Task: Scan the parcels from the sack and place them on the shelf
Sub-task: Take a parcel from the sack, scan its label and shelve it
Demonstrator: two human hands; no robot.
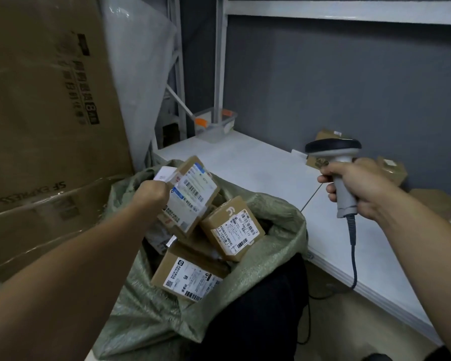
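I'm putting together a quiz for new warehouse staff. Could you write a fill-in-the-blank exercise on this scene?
The right hand grips a corded scanner near the ____ shelf.
The left hand holds a labelled parcel above the open ____ sack.
A clear container with ____ clips stands on that shelf.
Missing words: white; green; orange.
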